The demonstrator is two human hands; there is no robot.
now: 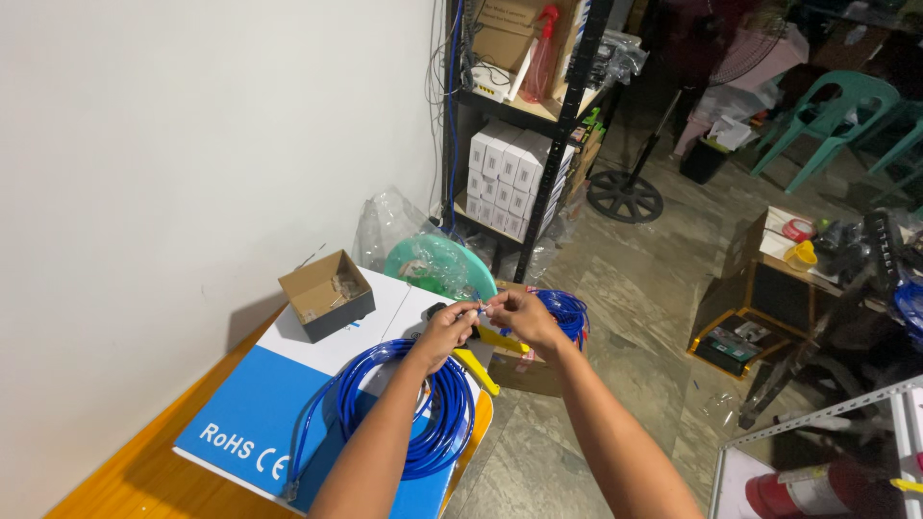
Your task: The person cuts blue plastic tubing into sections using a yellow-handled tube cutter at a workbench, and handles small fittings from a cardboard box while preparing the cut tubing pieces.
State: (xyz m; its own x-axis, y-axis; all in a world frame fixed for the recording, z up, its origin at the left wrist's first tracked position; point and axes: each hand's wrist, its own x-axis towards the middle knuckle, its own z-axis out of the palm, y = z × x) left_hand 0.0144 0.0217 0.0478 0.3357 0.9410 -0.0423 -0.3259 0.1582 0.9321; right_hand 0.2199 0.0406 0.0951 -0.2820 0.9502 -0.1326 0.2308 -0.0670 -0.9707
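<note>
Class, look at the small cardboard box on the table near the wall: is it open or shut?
Open. The small cardboard box has its top flaps up, and small pieces show inside.

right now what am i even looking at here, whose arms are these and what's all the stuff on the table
This is one picture from a camera worn on a person's head, looking down, so the two bare arms are that person's own. The left hand and right hand meet in front, pinching something small between the fingertips; it is too tiny to identify. Below them a coil of blue cable lies on a big blue and white box, which rests on a wooden table. A small open cardboard box sits on the big box, and a yellow-handled tool lies by the hands.
</note>
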